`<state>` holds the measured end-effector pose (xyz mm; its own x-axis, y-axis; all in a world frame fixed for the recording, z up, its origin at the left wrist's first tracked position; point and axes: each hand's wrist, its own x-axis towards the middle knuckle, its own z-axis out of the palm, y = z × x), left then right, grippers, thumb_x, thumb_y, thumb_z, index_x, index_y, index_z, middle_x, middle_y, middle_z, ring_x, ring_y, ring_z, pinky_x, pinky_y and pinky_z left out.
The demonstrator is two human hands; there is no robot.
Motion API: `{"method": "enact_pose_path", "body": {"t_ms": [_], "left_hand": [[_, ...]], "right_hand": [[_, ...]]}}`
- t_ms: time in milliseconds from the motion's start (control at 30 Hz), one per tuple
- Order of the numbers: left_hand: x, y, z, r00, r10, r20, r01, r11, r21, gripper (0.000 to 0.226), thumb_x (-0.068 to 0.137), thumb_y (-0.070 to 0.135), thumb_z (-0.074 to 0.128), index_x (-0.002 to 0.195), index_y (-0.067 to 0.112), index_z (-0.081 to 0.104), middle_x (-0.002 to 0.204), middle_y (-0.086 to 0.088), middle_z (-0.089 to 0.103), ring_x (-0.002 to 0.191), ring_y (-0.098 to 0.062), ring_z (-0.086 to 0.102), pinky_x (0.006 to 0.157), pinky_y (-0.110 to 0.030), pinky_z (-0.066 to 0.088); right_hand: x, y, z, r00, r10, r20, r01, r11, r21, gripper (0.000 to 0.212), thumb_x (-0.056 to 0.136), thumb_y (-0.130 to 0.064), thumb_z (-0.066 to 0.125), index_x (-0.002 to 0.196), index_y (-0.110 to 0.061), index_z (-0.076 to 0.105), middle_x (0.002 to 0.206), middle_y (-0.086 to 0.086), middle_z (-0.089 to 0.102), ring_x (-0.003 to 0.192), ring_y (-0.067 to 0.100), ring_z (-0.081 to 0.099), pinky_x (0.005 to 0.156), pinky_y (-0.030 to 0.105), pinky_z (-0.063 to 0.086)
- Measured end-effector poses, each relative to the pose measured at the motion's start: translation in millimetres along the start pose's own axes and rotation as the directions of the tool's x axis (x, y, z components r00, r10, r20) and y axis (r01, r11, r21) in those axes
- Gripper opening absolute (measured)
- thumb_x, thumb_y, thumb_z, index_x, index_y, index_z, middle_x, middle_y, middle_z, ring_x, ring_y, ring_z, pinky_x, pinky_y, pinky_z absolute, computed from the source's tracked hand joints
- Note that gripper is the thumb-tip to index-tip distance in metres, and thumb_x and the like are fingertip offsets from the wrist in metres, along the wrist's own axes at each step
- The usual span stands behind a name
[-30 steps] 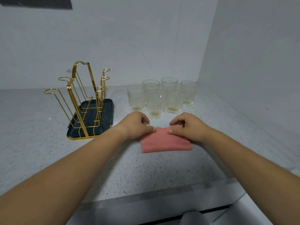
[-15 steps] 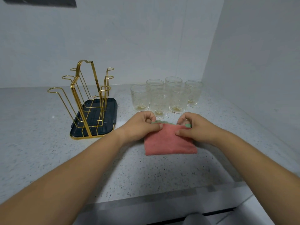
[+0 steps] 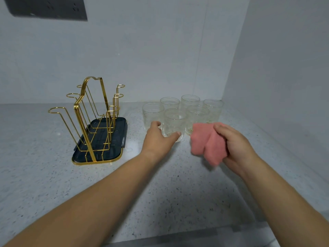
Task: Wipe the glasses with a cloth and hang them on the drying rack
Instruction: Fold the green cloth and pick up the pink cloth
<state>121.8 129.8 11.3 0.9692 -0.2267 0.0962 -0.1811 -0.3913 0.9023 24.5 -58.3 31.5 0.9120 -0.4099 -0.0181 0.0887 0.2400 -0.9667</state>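
Note:
Several clear ribbed glasses stand upright in a cluster at the back of the counter. My left hand (image 3: 158, 138) wraps around the base of the front middle glass (image 3: 173, 122), thumb on its right side and fingers behind its left. My right hand (image 3: 235, 148) grips a pink cloth (image 3: 208, 143), which hangs crumpled above the counter just right of that glass. The gold wire drying rack (image 3: 92, 118) stands on its dark tray (image 3: 99, 154) to the left, with no glasses on its hooks.
The speckled counter (image 3: 53, 175) meets a white back wall and a white side wall (image 3: 284, 86) on the right, close behind the glasses. A dark socket panel (image 3: 48, 8) is on the wall at top left. The counter's front edge runs along the bottom.
Both hands were holding the cloth on the counter. Now my right hand has lifted it to the right, and my left hand has let go and reached forward onto the front glass.

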Motion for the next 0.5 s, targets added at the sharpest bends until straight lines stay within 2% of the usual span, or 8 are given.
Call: {"method": "enact_pose_path", "body": {"t_ms": [67, 167, 267, 400, 500], "left_hand": [[4.5, 1.5, 7.6, 1.000, -0.014, -0.007, 0.014, 1.000, 0.028, 0.094, 0.087, 0.047, 0.079, 0.158, 0.012, 0.028, 0.154, -0.011, 0.047, 0.139, -0.028, 0.050, 0.113, -0.038, 0.043], [9.8, 3.1, 16.3, 1.000, -0.027, -0.004, 0.027, 0.997, 0.076, 0.099, 0.085, 0.051, 0.079, 0.159, 0.010, 0.026, 0.155, -0.012, 0.050, 0.140, -0.029, 0.051, 0.109, -0.037, 0.044], [16.2, 2.2, 20.7, 1.000, -0.015, -0.012, 0.016, 0.992, 0.122, 0.100, 0.082, 0.057, 0.079, 0.157, 0.013, 0.030, 0.150, -0.009, 0.057, 0.134, -0.028, 0.057, 0.107, -0.041, 0.049], [24.4, -0.5, 23.4, 0.999, -0.008, -0.040, 0.013, 0.991, 0.132, 0.097, 0.078, 0.062, 0.079, 0.152, 0.015, 0.038, 0.144, -0.007, 0.062, 0.129, -0.027, 0.061, 0.105, -0.045, 0.052], [27.1, -5.3, 24.3, 0.999, 0.016, -0.044, -0.009, 0.989, 0.146, 0.096, 0.077, 0.066, 0.077, 0.151, 0.017, 0.040, 0.143, -0.006, 0.063, 0.128, -0.027, 0.062, 0.105, -0.046, 0.052]], "right_hand": [[3.7, 5.0, 3.0, 0.998, -0.028, -0.050, 0.025, 0.998, -0.066, 0.019, 0.104, -0.018, 0.055, 0.106, -0.008, 0.070, 0.090, 0.009, 0.076, 0.077, 0.016, 0.075, 0.071, 0.033, 0.057], [10.6, 14.0, 10.6, 0.996, -0.034, -0.087, 0.021, 0.989, -0.144, 0.023, 0.105, -0.023, 0.055, 0.110, -0.006, 0.070, 0.094, 0.014, 0.075, 0.081, 0.021, 0.073, 0.080, 0.039, 0.057], [17.0, 19.5, 22.7, 0.995, -0.022, -0.094, 0.006, 0.987, -0.162, 0.023, 0.106, -0.026, 0.053, 0.107, -0.012, 0.071, 0.096, 0.012, 0.076, 0.086, 0.023, 0.073, 0.087, 0.043, 0.056], [26.4, 23.4, 37.4, 0.997, -0.022, -0.078, 0.005, 0.978, -0.208, 0.025, 0.109, -0.026, 0.047, 0.099, -0.020, 0.070, 0.100, 0.011, 0.076, 0.096, 0.026, 0.072, 0.091, 0.040, 0.056], [32.5, 25.9, 43.5, 0.997, -0.012, -0.070, -0.004, 0.975, -0.221, 0.025, 0.108, -0.028, 0.048, 0.099, -0.022, 0.070, 0.108, 0.015, 0.076, 0.106, 0.031, 0.072, 0.103, 0.049, 0.055]]}}
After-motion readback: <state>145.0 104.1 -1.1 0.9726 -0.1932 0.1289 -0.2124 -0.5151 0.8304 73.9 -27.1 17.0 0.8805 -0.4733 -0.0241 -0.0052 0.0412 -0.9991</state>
